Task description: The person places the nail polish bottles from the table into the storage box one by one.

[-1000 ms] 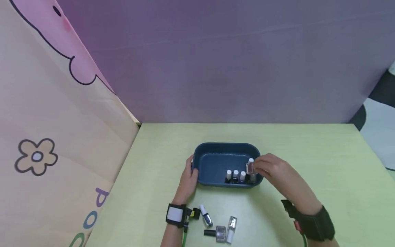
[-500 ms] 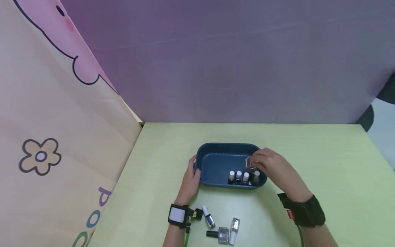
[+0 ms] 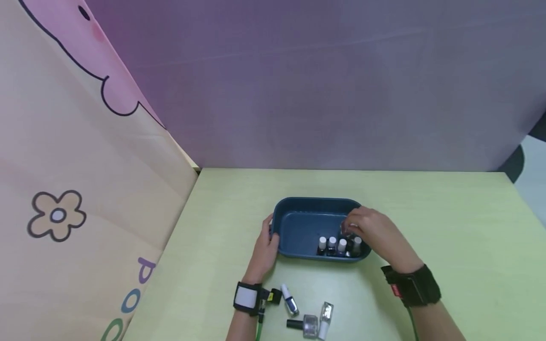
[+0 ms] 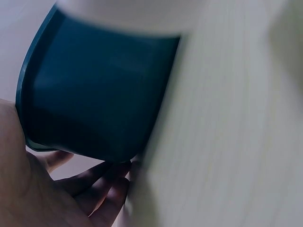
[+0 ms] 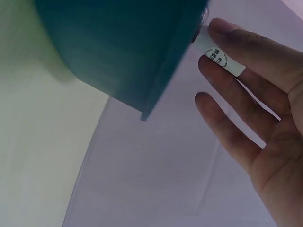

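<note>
A dark blue tray (image 3: 298,232) sits on the table, several small nail polish bottles (image 3: 332,246) standing along its near right side. My left hand (image 3: 263,253) grips the tray's left end; in the left wrist view, its fingers (image 4: 106,189) lie against the outer wall. At the right end, my right hand (image 3: 375,232) reaches over the rim and pinches a nail polish bottle by its white cap (image 5: 220,54). The tray wall hides most of that bottle in the right wrist view, and my fingers partly cover it in the head view.
Near the table's front lie a dark polish bottle with a white cap (image 3: 290,300), a clear bottle with a black cap (image 3: 310,326) and a silvery bottle with a white cap (image 3: 326,319). A purple backdrop (image 3: 324,94) rises behind the table, a printed curtain (image 3: 106,189) at left.
My right hand has lowered the pinched bottle further into the tray, behind the standing bottles. The left hand keeps its grip on the tray. The head view has shifted slightly.
</note>
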The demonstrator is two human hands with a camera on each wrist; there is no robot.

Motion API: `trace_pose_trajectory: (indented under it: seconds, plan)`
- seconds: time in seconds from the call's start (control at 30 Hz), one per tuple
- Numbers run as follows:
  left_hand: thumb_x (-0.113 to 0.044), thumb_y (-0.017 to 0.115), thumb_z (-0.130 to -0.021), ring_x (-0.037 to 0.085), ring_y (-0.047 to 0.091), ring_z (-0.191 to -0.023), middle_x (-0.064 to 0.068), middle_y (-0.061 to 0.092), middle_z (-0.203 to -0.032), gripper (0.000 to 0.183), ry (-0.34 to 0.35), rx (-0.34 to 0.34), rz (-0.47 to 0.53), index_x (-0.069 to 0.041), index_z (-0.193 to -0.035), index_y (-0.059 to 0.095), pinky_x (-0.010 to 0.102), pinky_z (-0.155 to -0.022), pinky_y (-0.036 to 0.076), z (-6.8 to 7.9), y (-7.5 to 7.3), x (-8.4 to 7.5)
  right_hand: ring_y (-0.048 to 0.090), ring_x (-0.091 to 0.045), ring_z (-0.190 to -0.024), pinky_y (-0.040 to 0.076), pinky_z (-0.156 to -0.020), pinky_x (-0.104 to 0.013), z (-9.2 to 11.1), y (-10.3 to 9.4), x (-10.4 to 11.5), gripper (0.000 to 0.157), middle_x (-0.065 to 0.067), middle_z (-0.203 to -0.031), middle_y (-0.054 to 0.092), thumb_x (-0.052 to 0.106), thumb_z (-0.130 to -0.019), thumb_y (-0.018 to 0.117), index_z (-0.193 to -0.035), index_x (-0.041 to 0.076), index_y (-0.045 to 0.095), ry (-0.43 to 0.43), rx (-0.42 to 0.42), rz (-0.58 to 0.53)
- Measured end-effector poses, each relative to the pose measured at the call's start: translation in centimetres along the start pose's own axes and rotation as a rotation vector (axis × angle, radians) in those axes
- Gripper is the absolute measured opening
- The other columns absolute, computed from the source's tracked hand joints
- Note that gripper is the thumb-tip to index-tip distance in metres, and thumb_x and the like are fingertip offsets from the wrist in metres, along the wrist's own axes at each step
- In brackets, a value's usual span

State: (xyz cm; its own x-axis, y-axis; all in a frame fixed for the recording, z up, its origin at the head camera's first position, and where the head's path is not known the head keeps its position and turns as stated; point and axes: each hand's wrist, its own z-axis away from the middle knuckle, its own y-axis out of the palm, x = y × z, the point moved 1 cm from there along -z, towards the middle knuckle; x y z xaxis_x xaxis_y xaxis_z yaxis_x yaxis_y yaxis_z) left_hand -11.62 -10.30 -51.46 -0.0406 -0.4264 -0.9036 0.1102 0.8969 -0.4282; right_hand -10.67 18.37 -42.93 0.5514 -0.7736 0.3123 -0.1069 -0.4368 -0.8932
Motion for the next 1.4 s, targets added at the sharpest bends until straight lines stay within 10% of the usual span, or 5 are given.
trace_pose_trajectory:
  seconds: [0.87, 1.4]
  plan:
    - [-0.022, 0.036, -0.095, 0.015, 0.046, -0.113, 0.001, 0.045, -0.135, 0.051, -0.008, -0.009, -0.021, -0.036, -0.143, 0.022, 0.039, -0.095, 0.036, 0.3, -0.4, -0.3, 0.052, -0.011, -0.085, 0.046, -0.071, -0.024, -0.1, 0.8, -0.2, 0.014, 0.004, -0.086, 0.062, 0.010, -0.075, 0.069, -0.089, 0.012, 0.069, -0.051, -0.016, 0.061]
    - [-0.023, 0.036, -0.095, 0.015, 0.047, -0.112, 0.000, 0.046, -0.134, 0.051, -0.018, -0.010, -0.016, -0.038, -0.142, 0.023, 0.038, -0.093, 0.037, -0.1, -0.6, -0.2, 0.053, -0.010, -0.082, 0.045, -0.072, -0.022, -0.4, 0.2, 6.5, 0.014, 0.004, -0.086, 0.061, 0.013, -0.076, 0.069, -0.089, 0.012, 0.067, -0.270, -0.119, 0.046]
